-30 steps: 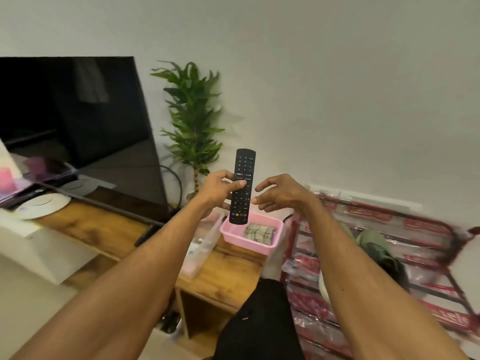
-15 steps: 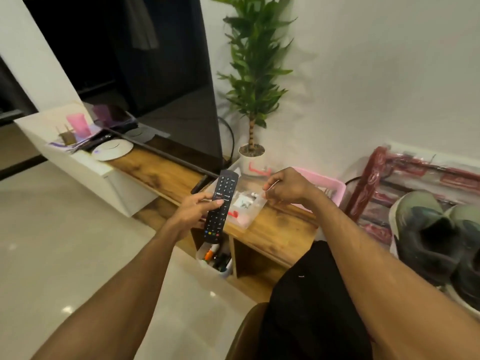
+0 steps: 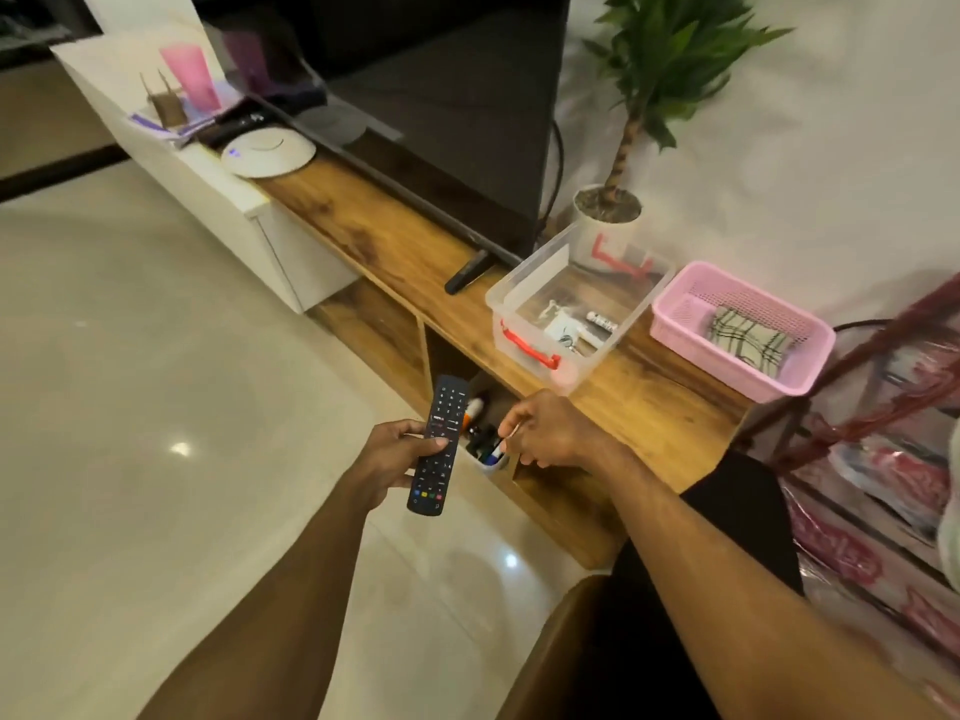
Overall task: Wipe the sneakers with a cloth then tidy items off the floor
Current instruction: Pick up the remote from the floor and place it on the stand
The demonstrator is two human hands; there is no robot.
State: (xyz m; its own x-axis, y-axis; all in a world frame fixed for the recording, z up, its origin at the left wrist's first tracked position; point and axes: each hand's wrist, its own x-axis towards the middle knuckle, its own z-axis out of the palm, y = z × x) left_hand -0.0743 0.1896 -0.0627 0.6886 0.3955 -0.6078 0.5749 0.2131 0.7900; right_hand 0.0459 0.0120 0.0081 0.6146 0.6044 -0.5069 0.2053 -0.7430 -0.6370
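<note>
My left hand grips a black remote control around its middle, held over the floor in front of the wooden TV stand. My right hand hovers just right of the remote with its fingers loosely curled and nothing in them. A folded checked cloth lies in the pink basket on the stand's right end. A sliver of a sneaker shows at the right edge on the red shoe rack.
A clear plastic box with red handles stands left of the basket. A second remote lies by the TV. A potted plant stands behind. A cup of pens sits in the shelf below. Glossy tiled floor spreads left.
The view has tilted down and left. My left hand has carried the remote lower, down in front of the stand. My right hand has come off the stand top and dropped beside it.
</note>
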